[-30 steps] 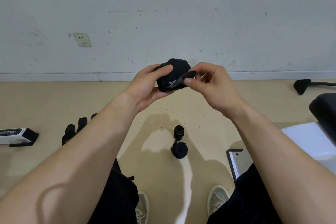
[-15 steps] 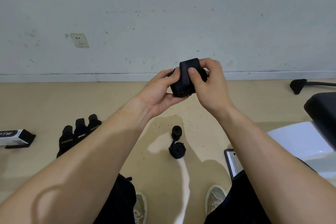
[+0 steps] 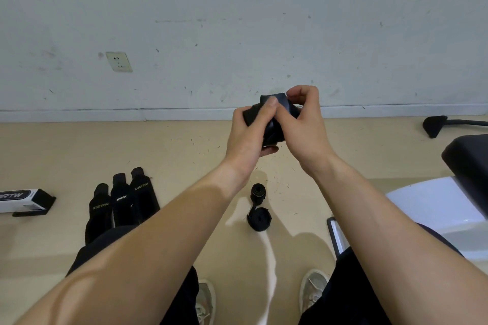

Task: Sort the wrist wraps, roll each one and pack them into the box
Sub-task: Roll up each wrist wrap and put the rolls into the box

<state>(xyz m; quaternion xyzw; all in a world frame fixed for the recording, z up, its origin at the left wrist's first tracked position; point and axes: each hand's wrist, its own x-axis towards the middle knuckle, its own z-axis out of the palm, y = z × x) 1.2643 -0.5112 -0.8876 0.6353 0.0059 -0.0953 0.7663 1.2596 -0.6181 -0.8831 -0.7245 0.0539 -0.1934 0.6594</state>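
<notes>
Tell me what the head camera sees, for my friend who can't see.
A left hand and a right hand grip a partly rolled black fabric wrist wrap in the air. On the beige floor below lie three flat black wrist wraps, two small black rolls and a white-and-black box at far left.

1. A pale grey wall (image 3: 237, 21), scuffed and marked, fills the upper half of the view.
2. A white wall socket (image 3: 118, 61) sits low on it, to the left.
3. A pale skirting board (image 3: 105, 114) runs along the foot of the wall.
4. The beige floor (image 3: 79, 150) is dotted with small dark specks.
5. At far right a black wedge-shaped foot (image 3: 434, 125) on a dark bar rests on the floor.
6. Nearer, a black padded block (image 3: 467, 166) overlaps a glossy white panel (image 3: 433, 206), possibly part of a gym machine.
7. Two grey shoes (image 3: 206, 301) point forward at the bottom edge.
</notes>
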